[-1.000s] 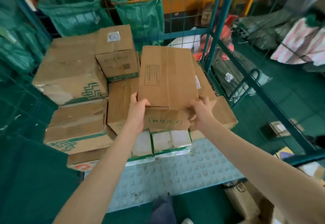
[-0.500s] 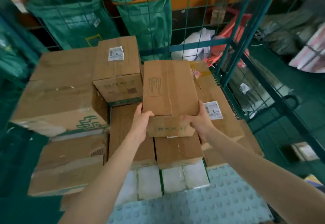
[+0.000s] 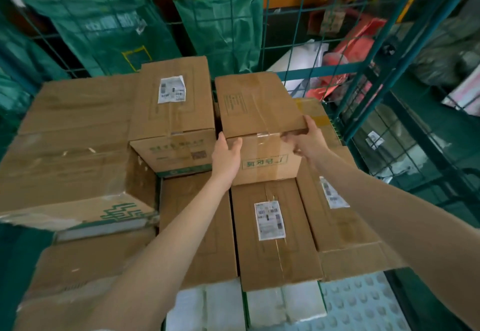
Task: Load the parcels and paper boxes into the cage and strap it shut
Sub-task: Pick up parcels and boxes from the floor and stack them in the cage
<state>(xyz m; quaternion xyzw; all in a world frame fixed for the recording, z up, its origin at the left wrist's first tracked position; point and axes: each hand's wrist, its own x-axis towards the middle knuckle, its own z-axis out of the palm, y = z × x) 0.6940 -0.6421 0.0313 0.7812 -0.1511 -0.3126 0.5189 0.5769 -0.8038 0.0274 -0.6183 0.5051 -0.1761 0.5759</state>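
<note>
both hands held a brown cardboard box (image 3: 259, 107) by its near end, toward the back of the green wire cage (image 3: 324, 72). the left hand (image 3: 226, 156) clasped the near left corner, thumb lying on the taped front face. its fingers were tucked out of sight down the side, so whether they were spread could not be told. the right hand (image 3: 309, 141) gripped the near right corner, fingers curled close together over the top edge, thumb on the front face.

the box's lower edge met a long carton with a white shipping label (image 3: 272, 226); whether it rested fully could not be told. a labelled carton (image 3: 171, 112) stood just beside it on the left, and a large box with green print (image 3: 72, 149) beyond that. green sacks (image 3: 223, 24) hung behind the mesh.
</note>
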